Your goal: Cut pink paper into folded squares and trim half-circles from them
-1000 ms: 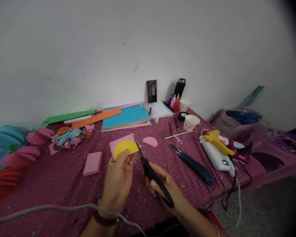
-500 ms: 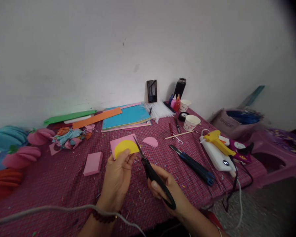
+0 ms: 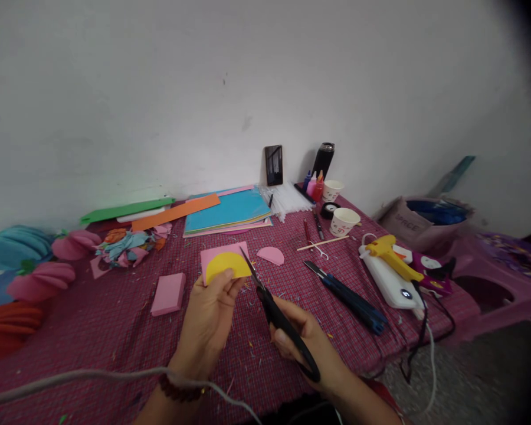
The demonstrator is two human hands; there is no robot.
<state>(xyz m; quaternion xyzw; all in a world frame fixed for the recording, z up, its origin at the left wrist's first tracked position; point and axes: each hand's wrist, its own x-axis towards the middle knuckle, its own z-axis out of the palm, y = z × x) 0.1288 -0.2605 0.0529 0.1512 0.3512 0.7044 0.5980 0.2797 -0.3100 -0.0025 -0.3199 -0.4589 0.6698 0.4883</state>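
Observation:
Between the thumb and fingers of my left hand (image 3: pixel 212 310) is a yellow half-circle of paper (image 3: pixel 225 265), laid over a pink sheet of paper (image 3: pixel 209 252). My right hand (image 3: pixel 301 336) grips black-handled scissors (image 3: pixel 287 330), their blades at the right edge of the yellow and pink papers. A pink paper half-circle (image 3: pixel 271 255) lies on the table just beyond the blades. To the left of my left hand sits a stack of pink paper rectangles (image 3: pixel 168 293). A blue utility knife (image 3: pixel 349 300) with its blade out lies right of the scissors.
Coloured sheets (image 3: pixel 225 213) and a paper scrap pile (image 3: pixel 128 245) lie at the back. Folded-paper pumpkins (image 3: pixel 42 280) stand at left. Paper cups (image 3: pixel 345 222), a yellow glue gun (image 3: pixel 393 257) and a white power bank (image 3: pixel 387 280) are at right. A cable (image 3: pixel 115 373) crosses the foreground.
The scissors and my right hand have shifted slightly right and down. My left hand still holds the papers in almost the same place. The whole view has moved a little.

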